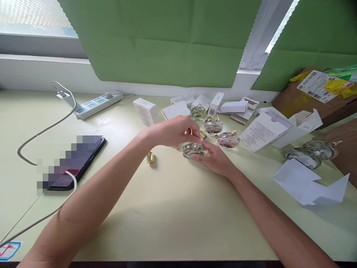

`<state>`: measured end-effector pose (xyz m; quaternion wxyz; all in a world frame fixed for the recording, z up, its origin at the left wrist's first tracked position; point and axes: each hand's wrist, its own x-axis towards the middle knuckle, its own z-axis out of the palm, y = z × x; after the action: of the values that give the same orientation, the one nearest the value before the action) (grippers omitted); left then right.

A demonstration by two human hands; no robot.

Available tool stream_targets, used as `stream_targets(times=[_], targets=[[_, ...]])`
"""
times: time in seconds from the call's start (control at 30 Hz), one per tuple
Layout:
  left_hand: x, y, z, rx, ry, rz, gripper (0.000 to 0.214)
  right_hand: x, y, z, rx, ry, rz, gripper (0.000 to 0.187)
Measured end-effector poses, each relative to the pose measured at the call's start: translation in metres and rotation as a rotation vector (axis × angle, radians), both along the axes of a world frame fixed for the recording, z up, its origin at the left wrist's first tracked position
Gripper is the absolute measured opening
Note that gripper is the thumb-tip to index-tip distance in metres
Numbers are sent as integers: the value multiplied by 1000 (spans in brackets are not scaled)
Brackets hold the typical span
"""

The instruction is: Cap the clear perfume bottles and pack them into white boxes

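Observation:
A round clear glass perfume bottle [190, 152] stands on the table in front of me. My right hand [216, 159] grips it from the right, thumb and fingers around its side. Over the bottle's neck, my left hand [180, 131] is closed in a pinch; whatever lies between those fingertips is hidden. Just left of the bottle sits a gold cap [150, 158], and another gold piece [203, 134] shows behind my fingers. Close by on the right are a pinkish perfume bottle [228, 140] and a second one [213, 127]. A greenish bottle [198, 112] stands farther back.
White cartons [146, 111] and opened boxes [266, 130] spread along the back and right. Two more bottles [304, 158] lie near a folded white card [309, 184]. Cardboard boxes [312, 95] occupy the right edge. At left are a phone [75, 163], a cable and a power strip [99, 105].

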<state>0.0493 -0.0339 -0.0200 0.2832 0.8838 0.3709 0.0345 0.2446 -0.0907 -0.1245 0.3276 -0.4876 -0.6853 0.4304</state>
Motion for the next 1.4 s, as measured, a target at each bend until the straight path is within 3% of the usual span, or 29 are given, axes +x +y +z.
stream_targets(times=[0.27,0.67,1.4], targets=[[1,-3,5,-132,16,115,29,0,1,-3,13,5,7,48],[-5,6,-4,-231,-41,117,36,1,3,-6,24,123,76,36],[-5,6,-6,-237,-22,131,35,-1,4,-5,52,85,66,39]])
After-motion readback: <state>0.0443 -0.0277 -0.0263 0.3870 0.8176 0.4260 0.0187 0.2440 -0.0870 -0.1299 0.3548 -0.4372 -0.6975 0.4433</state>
